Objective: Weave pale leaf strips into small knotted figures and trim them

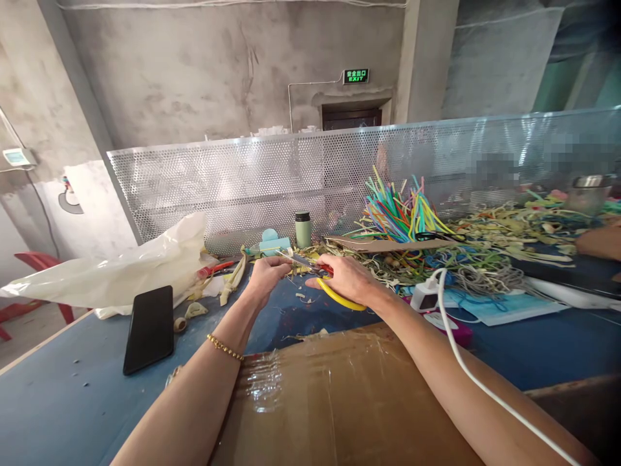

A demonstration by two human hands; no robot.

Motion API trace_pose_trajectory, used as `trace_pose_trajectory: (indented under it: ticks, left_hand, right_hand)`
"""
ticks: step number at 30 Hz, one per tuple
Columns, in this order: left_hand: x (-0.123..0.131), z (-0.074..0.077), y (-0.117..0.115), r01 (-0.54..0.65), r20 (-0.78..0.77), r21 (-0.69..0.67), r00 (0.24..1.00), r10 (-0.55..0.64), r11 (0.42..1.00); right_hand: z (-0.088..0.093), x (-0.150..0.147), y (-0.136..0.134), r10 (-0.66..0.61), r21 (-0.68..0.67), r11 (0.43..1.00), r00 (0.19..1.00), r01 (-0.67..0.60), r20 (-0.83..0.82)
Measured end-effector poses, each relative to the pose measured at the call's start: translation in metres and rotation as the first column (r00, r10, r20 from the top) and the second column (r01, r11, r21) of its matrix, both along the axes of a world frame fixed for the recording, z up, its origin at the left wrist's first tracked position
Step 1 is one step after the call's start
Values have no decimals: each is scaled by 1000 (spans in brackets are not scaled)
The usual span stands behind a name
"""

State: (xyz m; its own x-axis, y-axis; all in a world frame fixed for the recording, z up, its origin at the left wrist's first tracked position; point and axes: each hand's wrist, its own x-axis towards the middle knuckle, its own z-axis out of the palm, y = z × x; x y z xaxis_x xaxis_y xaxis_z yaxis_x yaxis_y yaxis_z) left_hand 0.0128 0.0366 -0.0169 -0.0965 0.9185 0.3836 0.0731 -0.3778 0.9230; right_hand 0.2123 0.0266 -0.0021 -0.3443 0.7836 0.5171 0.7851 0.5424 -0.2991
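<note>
My right hand [347,278] is wrapped round scissors with a yellow and red handle [339,296], whose blades point left toward my other hand. Fingers pinched together, my left hand [266,278] is at the blade tips; what it holds is too small to make out. Both hands are above the blue table [286,317], just beyond a taped cardboard box [334,395]. Small pale scraps [303,298] lie on the table between the hands.
A black phone [149,330] and plastic sheeting [145,268] lie left. Behind are a green bottle [303,231] and a perforated metal panel [252,181]. Colourful strips [400,210], a charger [425,296] with white cable, and a blue mask [504,307] are right. Another person's hand [599,241] shows far right.
</note>
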Motion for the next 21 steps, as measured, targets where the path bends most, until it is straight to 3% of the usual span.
trace_pose_trajectory:
  ticks: [21]
  left_hand:
    - [-3,0,2,10,19,-20,1000,-10,1000]
  right_hand:
    - [1,2,4,-11,26,1000,1000,11,2]
